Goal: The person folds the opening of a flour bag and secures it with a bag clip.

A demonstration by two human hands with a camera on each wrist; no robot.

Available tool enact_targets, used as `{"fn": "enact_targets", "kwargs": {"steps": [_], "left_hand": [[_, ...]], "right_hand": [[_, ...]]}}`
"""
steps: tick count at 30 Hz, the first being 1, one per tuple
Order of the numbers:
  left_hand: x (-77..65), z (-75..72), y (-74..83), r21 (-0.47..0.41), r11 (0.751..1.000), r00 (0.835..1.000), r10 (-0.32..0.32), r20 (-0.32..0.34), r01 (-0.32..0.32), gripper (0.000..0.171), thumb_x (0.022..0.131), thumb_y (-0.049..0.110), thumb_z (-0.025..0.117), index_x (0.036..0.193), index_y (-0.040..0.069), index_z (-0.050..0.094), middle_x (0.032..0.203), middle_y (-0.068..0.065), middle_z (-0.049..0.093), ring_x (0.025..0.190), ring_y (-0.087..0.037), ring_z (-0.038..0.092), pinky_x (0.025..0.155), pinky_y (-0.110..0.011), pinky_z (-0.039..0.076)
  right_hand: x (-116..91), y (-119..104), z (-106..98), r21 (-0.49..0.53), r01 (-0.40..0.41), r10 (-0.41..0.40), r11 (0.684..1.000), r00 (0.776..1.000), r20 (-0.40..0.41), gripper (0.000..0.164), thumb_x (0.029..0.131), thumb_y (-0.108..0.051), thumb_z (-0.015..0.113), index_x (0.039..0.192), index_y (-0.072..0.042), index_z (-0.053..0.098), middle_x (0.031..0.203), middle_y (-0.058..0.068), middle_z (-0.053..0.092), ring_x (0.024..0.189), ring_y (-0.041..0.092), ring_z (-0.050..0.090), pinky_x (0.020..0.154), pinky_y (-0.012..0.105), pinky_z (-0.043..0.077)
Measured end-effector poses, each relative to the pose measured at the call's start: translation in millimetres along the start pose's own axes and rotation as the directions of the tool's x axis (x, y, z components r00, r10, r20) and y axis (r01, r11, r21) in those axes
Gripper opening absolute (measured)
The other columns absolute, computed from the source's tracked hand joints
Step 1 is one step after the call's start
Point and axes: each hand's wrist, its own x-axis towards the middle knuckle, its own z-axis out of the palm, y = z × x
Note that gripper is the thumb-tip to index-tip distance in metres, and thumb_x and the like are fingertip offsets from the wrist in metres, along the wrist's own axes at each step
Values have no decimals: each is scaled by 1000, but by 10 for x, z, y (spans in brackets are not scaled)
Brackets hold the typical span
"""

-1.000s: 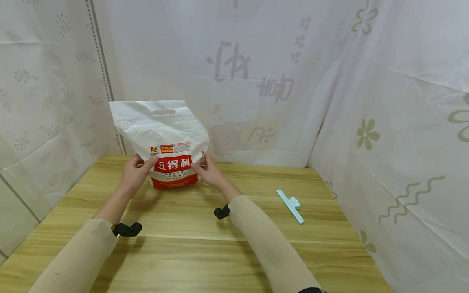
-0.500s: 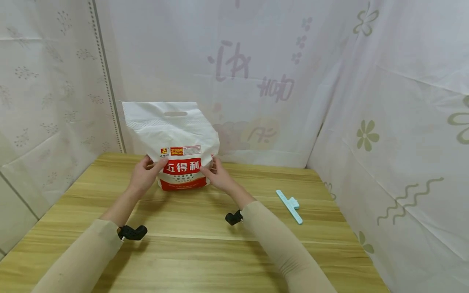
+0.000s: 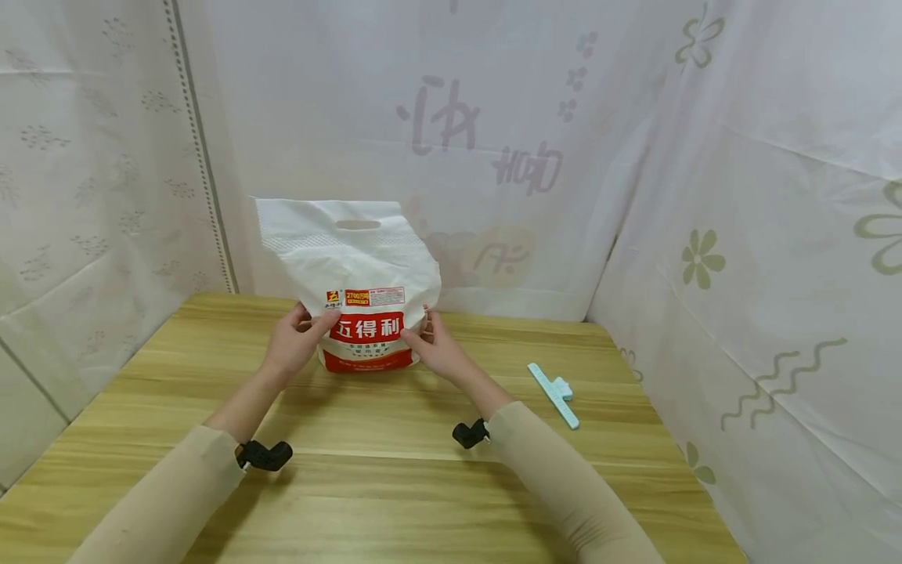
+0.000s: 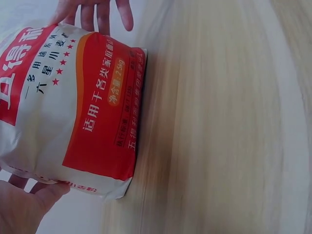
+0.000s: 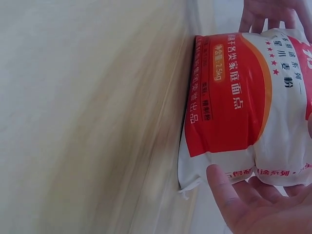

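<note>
A white and red bag of wheat flour (image 3: 373,333) stands upright near the back of the table, its flat top with a cut-out handle leaning a little left. My left hand (image 3: 292,345) grips its left side, thumb on the printed front. On the opposite side my right hand (image 3: 444,352) holds the bag with the thumb in front and the other fingers partly hidden behind it. Both wrist views show the red lower end of the flour bag (image 4: 105,112) right at the tabletop. In the right wrist view, fingers (image 5: 253,192) lie along the bag's side.
A light blue sealing clip (image 3: 553,395) lies on the wooden table (image 3: 395,501) to the right of the bag. Patterned white curtains (image 3: 493,102) enclose the table at the back and sides. Black cameras (image 3: 264,455) are strapped to both wrists.
Both hands have moved the flour bag rightward and slightly nearer along the table, keeping the same hold on its sides. The blue clip stays in place.
</note>
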Motion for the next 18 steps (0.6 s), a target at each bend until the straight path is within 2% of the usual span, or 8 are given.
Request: {"fn": "enact_targets", "kwargs": {"steps": [4,10,18], "left_hand": [[-29,83,34,2,1000,1000,3,14,-3,69,106,55,69,159,14,52,155,-19,59,140,-37,56,117,-57,50],[-69,208,54,6,1000,999,12,32,-12,66,105,53,70,156,13,55,152,-19,63,140,-37,59,116,-56,51],[-115,336,89,16,1000,999,19,49,-20,64,105,54,70,153,13,57,149,-18,65,137,-37,61,114,-55,54]], "right_hand": [[-96,29,-68,-5,-22,22,1000,1000,-18,74,109,-51,65,165,-19,28,169,22,44,158,44,46,118,60,52],[-246,51,-168,7,-26,26,1000,999,-24,73,110,-45,65,165,-14,27,164,22,50,153,43,51,115,60,54],[-428,37,-297,-87,-36,32,996,998,-57,73,110,-46,65,164,-13,30,155,21,60,141,37,62,107,50,59]]}}
